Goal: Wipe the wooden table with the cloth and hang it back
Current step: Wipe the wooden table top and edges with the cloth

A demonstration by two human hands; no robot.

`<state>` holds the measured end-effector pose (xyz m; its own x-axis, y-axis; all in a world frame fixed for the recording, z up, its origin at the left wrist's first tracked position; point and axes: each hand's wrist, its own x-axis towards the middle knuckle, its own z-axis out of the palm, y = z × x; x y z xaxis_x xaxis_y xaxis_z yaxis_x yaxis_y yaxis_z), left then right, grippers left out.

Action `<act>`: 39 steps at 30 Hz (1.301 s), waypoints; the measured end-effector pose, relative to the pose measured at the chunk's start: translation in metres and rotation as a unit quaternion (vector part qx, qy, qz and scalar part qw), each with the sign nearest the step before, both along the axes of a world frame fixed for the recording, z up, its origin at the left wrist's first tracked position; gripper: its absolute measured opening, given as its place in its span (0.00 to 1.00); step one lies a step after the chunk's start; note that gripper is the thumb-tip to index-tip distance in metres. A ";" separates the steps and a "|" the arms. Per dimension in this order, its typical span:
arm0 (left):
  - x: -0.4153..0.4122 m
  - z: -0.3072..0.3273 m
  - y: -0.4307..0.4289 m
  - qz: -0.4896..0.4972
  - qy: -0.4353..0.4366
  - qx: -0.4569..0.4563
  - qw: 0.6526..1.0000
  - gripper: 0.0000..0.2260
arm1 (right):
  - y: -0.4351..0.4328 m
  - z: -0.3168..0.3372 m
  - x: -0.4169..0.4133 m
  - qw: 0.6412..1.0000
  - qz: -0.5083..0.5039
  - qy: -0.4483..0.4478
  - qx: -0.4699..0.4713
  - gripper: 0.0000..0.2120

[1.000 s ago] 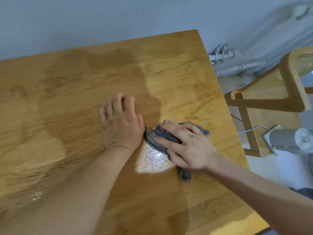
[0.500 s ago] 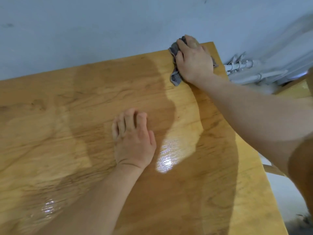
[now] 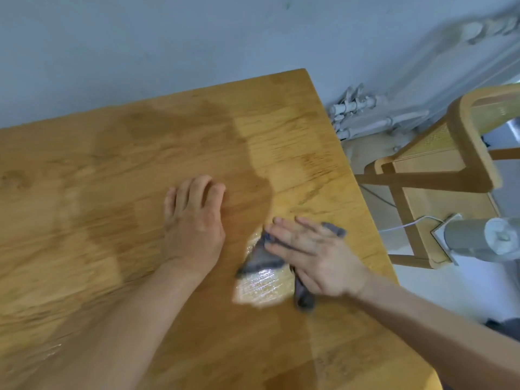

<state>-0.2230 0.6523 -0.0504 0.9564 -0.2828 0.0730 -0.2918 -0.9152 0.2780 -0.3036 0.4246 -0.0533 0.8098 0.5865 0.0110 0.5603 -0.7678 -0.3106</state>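
Observation:
The wooden table [image 3: 98, 170] fills most of the view, with damp streaks and a shiny wet patch near its middle right. A grey cloth [image 3: 260, 256] lies bunched on that patch. My right hand [image 3: 318, 256] presses flat on the cloth with fingers spread, and cloth ends stick out beyond the fingertips and under the wrist. My left hand [image 3: 194, 223] rests palm down on the bare wood just left of the cloth, holding nothing.
The table's right edge runs diagonally past my right arm. Beyond it stands a wooden chair [image 3: 467, 153] with a grey cylindrical device [image 3: 478, 242] and a white cable on its seat. White pipes [image 3: 363, 114] run along the wall behind.
My right hand has dragged the cloth from the far right corner of the table back toward me, to the spot beside my left hand. The left hand has stayed planted.

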 end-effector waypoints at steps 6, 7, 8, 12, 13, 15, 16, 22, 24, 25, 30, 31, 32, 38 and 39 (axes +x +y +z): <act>-0.008 -0.003 -0.050 -0.046 0.041 0.014 0.998 0.18 | -0.029 0.009 0.138 0.990 -0.097 -0.002 -0.105 0.27; -0.008 -0.005 -0.050 -0.048 0.037 0.019 0.998 0.18 | -0.032 0.008 0.160 0.989 -0.097 -0.007 -0.108 0.27; -0.007 -0.006 -0.049 -0.048 0.033 0.023 0.998 0.19 | -0.035 0.006 0.180 0.989 -0.107 -0.008 -0.102 0.27; -0.004 -0.005 -0.048 -0.041 0.021 0.020 0.999 0.19 | -0.040 0.003 0.247 0.979 -0.194 -0.017 -0.055 0.27; -0.004 -0.005 -0.048 -0.042 0.019 0.019 0.999 0.18 | -0.039 0.002 0.257 0.976 -0.211 -0.019 -0.043 0.26; -0.004 -0.006 -0.048 -0.043 0.016 0.016 0.999 0.18 | -0.036 0.000 0.263 0.970 -0.237 -0.032 -0.034 0.26; -0.004 -0.006 -0.048 -0.042 0.016 0.015 0.999 0.18 | -0.035 -0.001 0.257 0.968 -0.246 -0.041 -0.034 0.26; -0.003 -0.005 -0.047 -0.036 0.011 0.003 0.999 0.18 | -0.023 0.000 0.106 0.983 -0.181 -0.031 0.004 0.23; -0.005 -0.006 -0.048 -0.033 0.007 -0.001 0.999 0.18 | -0.015 0.002 0.029 0.986 -0.167 -0.011 -0.001 0.24; -0.006 -0.006 -0.048 -0.034 0.005 -0.002 0.999 0.18 | -0.010 0.004 -0.005 0.988 -0.157 -0.003 -0.009 0.24; -0.007 -0.007 -0.051 -0.034 -0.006 -0.011 0.999 0.18 | -0.020 0.005 -0.047 0.997 -0.067 0.009 -0.024 0.25; -0.005 -0.007 -0.051 -0.032 -0.005 -0.012 0.999 0.18 | -0.025 0.006 -0.029 0.998 -0.059 0.005 -0.030 0.26; -0.003 -0.007 -0.050 -0.030 -0.002 -0.013 0.999 0.18 | -0.031 0.004 -0.004 0.997 -0.073 -0.009 -0.032 0.26; -0.004 -0.006 -0.050 -0.036 0.014 -0.002 0.999 0.18 | -0.045 -0.004 0.160 0.966 -0.252 -0.020 -0.051 0.26; -0.002 -0.005 -0.049 -0.034 0.014 -0.002 0.999 0.18 | -0.041 -0.004 0.171 0.963 -0.265 -0.017 -0.051 0.26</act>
<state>-0.2254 0.6032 -0.0555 0.9365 -0.3473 0.0480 -0.3458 -0.8923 0.2901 -0.1321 0.3834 -0.0570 0.9959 0.0898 0.0080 0.0895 -0.9742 -0.2073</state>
